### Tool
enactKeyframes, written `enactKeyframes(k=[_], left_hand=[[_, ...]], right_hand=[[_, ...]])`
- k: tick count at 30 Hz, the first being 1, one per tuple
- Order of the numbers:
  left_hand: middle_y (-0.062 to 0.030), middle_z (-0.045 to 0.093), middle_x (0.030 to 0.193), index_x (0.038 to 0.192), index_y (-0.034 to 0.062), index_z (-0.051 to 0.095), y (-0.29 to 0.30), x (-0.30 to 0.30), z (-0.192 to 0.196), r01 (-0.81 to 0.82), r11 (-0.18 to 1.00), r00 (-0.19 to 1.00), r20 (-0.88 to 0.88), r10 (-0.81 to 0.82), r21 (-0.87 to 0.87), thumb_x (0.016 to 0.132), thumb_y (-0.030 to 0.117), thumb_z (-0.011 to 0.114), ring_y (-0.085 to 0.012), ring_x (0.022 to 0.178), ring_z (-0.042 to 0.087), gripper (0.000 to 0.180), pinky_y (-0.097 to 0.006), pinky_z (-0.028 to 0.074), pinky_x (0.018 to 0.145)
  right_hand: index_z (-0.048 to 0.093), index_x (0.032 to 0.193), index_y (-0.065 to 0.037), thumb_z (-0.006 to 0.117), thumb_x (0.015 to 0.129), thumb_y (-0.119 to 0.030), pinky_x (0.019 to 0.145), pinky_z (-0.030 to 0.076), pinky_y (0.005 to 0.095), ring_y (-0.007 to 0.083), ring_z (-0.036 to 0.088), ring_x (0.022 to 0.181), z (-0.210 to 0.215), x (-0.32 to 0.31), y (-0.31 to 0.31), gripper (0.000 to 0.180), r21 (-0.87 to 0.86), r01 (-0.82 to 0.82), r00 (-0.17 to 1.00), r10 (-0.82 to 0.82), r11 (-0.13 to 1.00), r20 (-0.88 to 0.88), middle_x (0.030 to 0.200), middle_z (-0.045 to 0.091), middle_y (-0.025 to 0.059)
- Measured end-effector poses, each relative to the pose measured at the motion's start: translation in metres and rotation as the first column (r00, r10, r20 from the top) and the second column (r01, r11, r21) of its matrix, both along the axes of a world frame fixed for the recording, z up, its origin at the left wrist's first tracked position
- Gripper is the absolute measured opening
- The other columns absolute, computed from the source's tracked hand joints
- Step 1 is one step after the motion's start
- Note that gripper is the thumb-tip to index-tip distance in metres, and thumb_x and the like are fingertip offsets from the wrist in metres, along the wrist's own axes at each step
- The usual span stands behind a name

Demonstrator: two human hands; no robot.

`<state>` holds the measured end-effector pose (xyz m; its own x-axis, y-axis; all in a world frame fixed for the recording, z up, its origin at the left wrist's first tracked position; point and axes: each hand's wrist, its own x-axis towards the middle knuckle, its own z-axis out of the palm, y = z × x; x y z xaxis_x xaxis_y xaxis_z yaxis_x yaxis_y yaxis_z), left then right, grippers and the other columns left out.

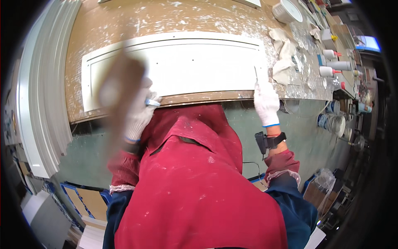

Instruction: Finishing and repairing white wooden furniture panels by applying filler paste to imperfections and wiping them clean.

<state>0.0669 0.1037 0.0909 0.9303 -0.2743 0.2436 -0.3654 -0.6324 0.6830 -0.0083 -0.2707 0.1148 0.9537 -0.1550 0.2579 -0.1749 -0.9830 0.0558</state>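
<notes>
A long white panel (199, 68) with a grooved border and a few small dark holes lies on the brown, paint-marked worktable (174, 16). My right hand (266, 101), in a white knit glove, is closed around a thin, narrow tool (256, 74) whose tip points away from me over the panel's right end. At the panel's near edge, left of my body, is my gloved left hand (141, 114). Its fingers curl around a small white and blue thing (153, 102) whose kind I cannot make out. A blurred brown shape (124, 83) partly covers this hand and the panel's left end.
Long pale boards (45, 83) stand stacked along the left. At the right of the table are a white bucket (287, 11), crumpled cloth (283, 56) and white bottles with red tips (327, 71). Pails (331, 123) stand beyond the table's right end.
</notes>
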Motion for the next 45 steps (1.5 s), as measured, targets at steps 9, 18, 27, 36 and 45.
enactKeyframes(k=[9, 18, 27, 36, 45], left_hand=[[-0.0182, 0.058, 0.106, 0.080, 0.0008, 0.054, 0.037, -0.010, -0.005, -0.248, 0.378, 0.939, -0.317, -0.132, -0.892, 0.075, -0.010, 0.066, -0.0244, 0.091, 0.061, 0.017, -0.033, 0.054, 0.065], [-0.0092, 0.060, 0.109, 0.113, -0.0068, 0.056, 0.128, -0.020, 0.016, -0.574, 0.625, 0.762, -0.065, 0.645, -0.528, 0.081, -0.006, 0.065, -0.0111, 0.089, 0.057, 0.033, -0.023, 0.048, 0.081], [-0.0057, 0.063, 0.100, 0.120, -0.0084, 0.053, 0.162, -0.008, -0.022, -0.549, 0.714, 0.835, -0.266, 0.481, -0.434, 0.082, 0.001, 0.067, -0.0100, 0.089, 0.058, 0.042, -0.022, 0.047, 0.081], [-0.0103, 0.065, 0.108, 0.114, -0.0076, 0.060, 0.155, -0.028, 0.016, -0.571, 0.336, 0.801, -0.419, 0.428, -0.749, 0.087, 0.008, 0.062, -0.0145, 0.096, 0.060, 0.031, -0.024, 0.046, 0.088], [-0.0091, 0.065, 0.098, 0.105, -0.0016, 0.063, 0.153, -0.090, -0.005, -0.686, 0.307, 0.610, -0.290, 0.737, -0.660, 0.079, 0.003, 0.070, -0.0122, 0.082, 0.061, 0.028, -0.026, 0.051, 0.075]], right_hand=[[0.061, 0.088, -0.005, 0.055, 0.078, -0.011, 0.058, 0.050, 0.0433, 0.0313, 0.060, 0.069, 0.002, 0.034, 0.208, 0.013, 0.256, -0.435, 0.895, 0.445, 0.863, 0.018, 0.081, 0.061, 0.0162], [0.059, 0.088, -0.007, 0.052, 0.083, -0.016, 0.064, 0.051, 0.0437, 0.0333, 0.062, 0.075, 0.009, 0.059, 0.283, 0.012, 0.478, -0.613, 0.725, 0.688, 0.629, 0.025, 0.074, 0.062, 0.0145], [0.055, 0.125, -0.015, 0.046, 0.090, -0.029, 0.076, 0.051, 0.0452, 0.0355, 0.062, 0.088, 0.018, 0.021, 0.154, 0.038, 0.129, 0.116, 0.943, -0.069, 0.985, -0.325, 0.105, 0.064, 0.0160], [0.058, 0.087, -0.001, 0.050, 0.079, -0.006, 0.063, 0.048, 0.0428, 0.0312, 0.058, 0.068, -0.019, 0.092, 0.378, 0.012, 0.194, -0.846, 0.532, 0.806, 0.496, 0.260, 0.073, 0.056, 0.0164], [0.060, 0.081, 0.000, 0.053, 0.077, -0.004, 0.059, 0.048, 0.0465, 0.0364, 0.059, 0.064, 0.007, 0.099, 0.390, 0.009, 0.362, -0.698, 0.667, 0.745, 0.618, 0.016, 0.070, 0.059, 0.0199]])
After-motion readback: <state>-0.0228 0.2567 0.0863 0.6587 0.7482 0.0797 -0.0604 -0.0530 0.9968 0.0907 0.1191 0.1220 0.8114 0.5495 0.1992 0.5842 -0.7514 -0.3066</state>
